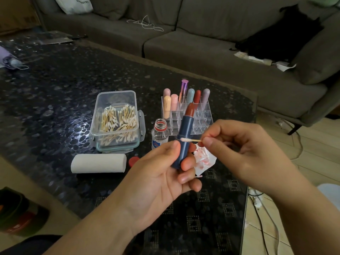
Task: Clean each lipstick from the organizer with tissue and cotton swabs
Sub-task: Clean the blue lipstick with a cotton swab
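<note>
My left hand grips an uncapped dark blue lipstick upright, its brown-red bullet extended at the top. Behind the tube, the same hand's fingers hold a white tissue stained pink. My right hand pinches a cotton swab by its wooden stick. The swab's white tip touches the blue tube at its collar. Behind them stands a clear acrylic organizer with several capped pastel lipsticks in its back slots.
An open clear box of cotton swabs sits at the left of the organizer. A small open bottle stands beside it, its red cap lying near a white tissue roll. The dark patterned table ends at right; a grey sofa is behind.
</note>
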Demonstrator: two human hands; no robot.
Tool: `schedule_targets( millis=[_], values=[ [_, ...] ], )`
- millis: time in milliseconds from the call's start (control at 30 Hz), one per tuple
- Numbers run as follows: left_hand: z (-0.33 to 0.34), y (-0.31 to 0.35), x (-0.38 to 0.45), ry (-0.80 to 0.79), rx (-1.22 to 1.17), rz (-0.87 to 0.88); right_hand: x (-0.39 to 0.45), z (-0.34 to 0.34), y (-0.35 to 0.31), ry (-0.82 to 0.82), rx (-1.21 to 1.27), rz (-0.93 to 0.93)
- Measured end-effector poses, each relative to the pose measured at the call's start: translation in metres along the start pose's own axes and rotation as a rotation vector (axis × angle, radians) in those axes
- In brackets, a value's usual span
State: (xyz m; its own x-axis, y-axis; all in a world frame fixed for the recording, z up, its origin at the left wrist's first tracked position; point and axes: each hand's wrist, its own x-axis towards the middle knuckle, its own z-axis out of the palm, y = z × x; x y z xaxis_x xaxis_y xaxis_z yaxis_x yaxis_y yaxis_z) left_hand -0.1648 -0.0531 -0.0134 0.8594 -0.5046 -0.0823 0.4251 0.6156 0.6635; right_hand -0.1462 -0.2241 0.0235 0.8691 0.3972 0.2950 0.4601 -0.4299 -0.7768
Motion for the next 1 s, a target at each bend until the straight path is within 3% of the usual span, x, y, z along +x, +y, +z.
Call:
schedule_targets(
  millis=[200,1000],
  values=[
    [-0.0004,0.0006,-0.0008,0.023,-0.009,0.011,0.0004,-0.0017,0.0008,0.085,-0.015,0.004],
    [0.0036,-0.0008,0.0007,0.078,0.01,0.006,-0.0004,0.002,-0.0022,0.049,-0.026,0.013]
  ],
)
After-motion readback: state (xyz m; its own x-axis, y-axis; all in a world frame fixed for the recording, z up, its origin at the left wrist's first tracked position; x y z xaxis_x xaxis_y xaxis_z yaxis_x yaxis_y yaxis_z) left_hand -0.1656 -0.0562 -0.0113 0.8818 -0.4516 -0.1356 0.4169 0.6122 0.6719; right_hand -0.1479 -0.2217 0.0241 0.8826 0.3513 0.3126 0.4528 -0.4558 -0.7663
